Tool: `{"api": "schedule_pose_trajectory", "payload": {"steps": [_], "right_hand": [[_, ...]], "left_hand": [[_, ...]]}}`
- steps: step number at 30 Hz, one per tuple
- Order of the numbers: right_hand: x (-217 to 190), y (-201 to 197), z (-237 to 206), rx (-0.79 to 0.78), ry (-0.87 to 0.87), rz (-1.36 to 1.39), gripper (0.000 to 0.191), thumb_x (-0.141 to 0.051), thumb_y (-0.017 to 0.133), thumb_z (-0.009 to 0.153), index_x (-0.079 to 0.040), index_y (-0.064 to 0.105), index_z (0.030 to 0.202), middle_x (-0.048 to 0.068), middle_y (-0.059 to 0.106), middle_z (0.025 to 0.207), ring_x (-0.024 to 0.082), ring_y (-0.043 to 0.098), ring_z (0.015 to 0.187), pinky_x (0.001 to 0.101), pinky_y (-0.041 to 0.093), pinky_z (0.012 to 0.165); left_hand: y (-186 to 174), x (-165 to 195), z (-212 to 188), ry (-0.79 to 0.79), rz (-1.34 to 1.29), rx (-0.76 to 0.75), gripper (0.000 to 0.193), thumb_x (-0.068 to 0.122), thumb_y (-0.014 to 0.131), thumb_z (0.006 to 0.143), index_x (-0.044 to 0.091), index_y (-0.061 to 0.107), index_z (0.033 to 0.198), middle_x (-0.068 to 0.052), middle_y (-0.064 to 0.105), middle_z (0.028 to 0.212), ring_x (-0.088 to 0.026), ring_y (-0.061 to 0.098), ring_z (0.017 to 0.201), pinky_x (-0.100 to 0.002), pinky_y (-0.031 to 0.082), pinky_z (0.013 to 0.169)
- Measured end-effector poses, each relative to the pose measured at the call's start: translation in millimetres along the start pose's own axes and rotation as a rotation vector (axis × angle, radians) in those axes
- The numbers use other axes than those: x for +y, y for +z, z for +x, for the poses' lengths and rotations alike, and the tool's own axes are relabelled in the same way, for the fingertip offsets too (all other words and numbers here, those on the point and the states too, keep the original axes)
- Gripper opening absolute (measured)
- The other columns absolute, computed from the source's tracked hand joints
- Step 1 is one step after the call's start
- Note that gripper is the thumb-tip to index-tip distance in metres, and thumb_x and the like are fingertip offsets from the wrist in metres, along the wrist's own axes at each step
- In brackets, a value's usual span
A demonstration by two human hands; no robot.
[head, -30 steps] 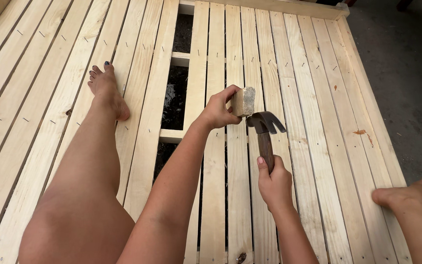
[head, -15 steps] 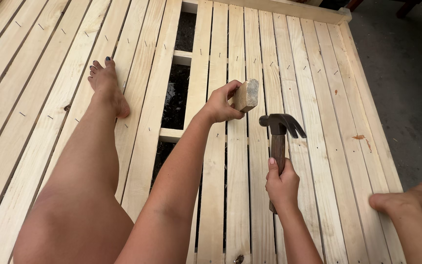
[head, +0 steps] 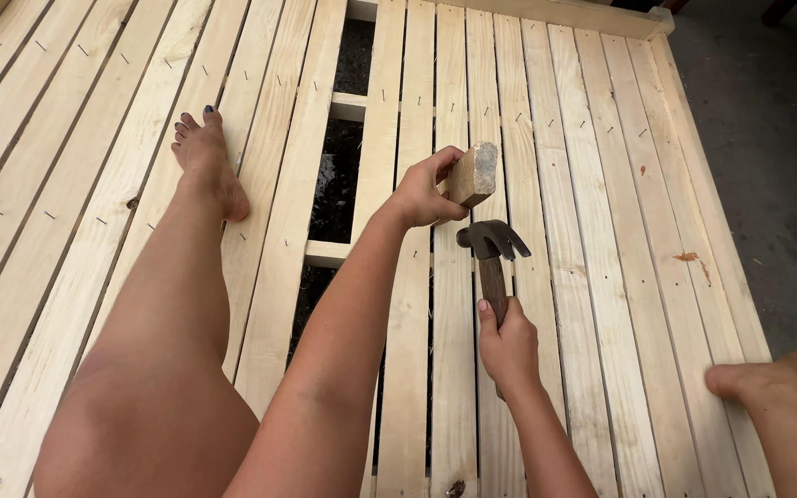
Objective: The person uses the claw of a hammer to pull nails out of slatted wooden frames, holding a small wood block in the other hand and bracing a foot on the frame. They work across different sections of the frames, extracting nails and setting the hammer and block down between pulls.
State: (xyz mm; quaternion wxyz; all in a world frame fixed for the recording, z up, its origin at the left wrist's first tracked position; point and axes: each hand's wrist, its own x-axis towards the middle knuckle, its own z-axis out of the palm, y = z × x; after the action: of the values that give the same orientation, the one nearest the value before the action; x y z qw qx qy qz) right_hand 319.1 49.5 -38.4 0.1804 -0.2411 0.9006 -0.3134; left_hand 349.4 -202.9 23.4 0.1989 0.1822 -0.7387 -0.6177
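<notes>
Gripping a small wooden block, the left hand is seen closed around the block's near end, with the fingers wrapped over it and the pale sawn end face turned toward the right. The block is held just above the slats, near the middle of the view, tilted slightly upward. Directly below it, a claw hammer is held upright by the right hand, which is shut firmly around the wooden handle low down; the dark metal head is seen just under the block, close to it, though whether the two touch cannot be told. The hammer's claw is pointed to the right.

Both hands are positioned over a slatted wooden platform made of pale planks laid lengthwise, in which small nails are scattered. A gap is left where a slat is missing to the left of the hands, and dark ground and cross-rails are shown through it. The person's bare left leg is stretched along the slats at the left, and the right foot is rested at the platform's right edge, beside grey concrete floor.
</notes>
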Motion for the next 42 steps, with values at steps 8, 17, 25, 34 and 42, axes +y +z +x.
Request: {"api": "schedule_pose_trajectory", "payload": {"steps": [8, 17, 25, 34, 42], "right_hand": [[-11, -5, 12, -0.138, 0.138, -0.110, 0.044, -0.045, 0.055, 0.101, -0.002, 0.063, 0.096, 0.016, 0.070, 0.074, 0.031, 0.068, 0.066, 0.0453, 0.052, 0.065], [19, 29, 4, -0.161, 0.111, -0.157, 0.038, -0.040, 0.055, 0.103, -0.003, 0.059, 0.097, 0.010, 0.064, 0.068, 0.020, 0.061, 0.054, 0.0416, 0.054, 0.056], [21, 36, 0, -0.154, 0.340, 0.389, 0.036, -0.036, 0.055, 0.103, -0.001, 0.053, 0.098, 0.007, 0.054, 0.063, 0.017, 0.051, 0.044, 0.0369, 0.048, 0.042], [24, 34, 2, -0.162, 0.312, 0.523, 0.034, -0.034, 0.055, 0.104, 0.000, 0.051, 0.098, 0.008, 0.052, 0.060, 0.018, 0.048, 0.042, 0.0373, 0.045, 0.040], [25, 35, 2, -0.163, 0.331, 0.540, 0.035, -0.035, 0.055, 0.104, -0.001, 0.051, 0.098, 0.008, 0.052, 0.060, 0.017, 0.048, 0.042, 0.0374, 0.045, 0.040]], "left_hand": [[-1, 1, -3, 0.040, -0.021, 0.001, 0.071, -0.002, 0.088, 0.055, 0.012, 0.060, 0.119, -0.002, 0.068, 0.124, -0.019, 0.061, 0.131, -0.032, 0.050, 0.108], [4, 10, -5, -0.035, 0.051, -0.001, 0.073, 0.001, 0.086, 0.057, 0.015, 0.057, 0.122, -0.001, 0.065, 0.130, -0.019, 0.056, 0.135, -0.034, 0.055, 0.102], [30, 9, -26, 0.157, 0.433, -0.007, 0.079, 0.017, 0.098, 0.053, 0.013, 0.056, 0.120, -0.011, 0.064, 0.119, -0.032, 0.063, 0.114, -0.039, 0.053, 0.098], [-26, 24, -40, 0.257, 0.106, 0.247, 0.072, 0.015, 0.088, 0.064, 0.010, 0.052, 0.126, -0.004, 0.061, 0.121, -0.017, 0.061, 0.122, -0.039, 0.062, 0.084], [-43, -13, -97, 0.148, 0.244, 0.322, 0.056, 0.008, 0.079, 0.066, 0.010, 0.053, 0.115, -0.006, 0.063, 0.107, -0.020, 0.065, 0.097, -0.035, 0.056, 0.086]]}}
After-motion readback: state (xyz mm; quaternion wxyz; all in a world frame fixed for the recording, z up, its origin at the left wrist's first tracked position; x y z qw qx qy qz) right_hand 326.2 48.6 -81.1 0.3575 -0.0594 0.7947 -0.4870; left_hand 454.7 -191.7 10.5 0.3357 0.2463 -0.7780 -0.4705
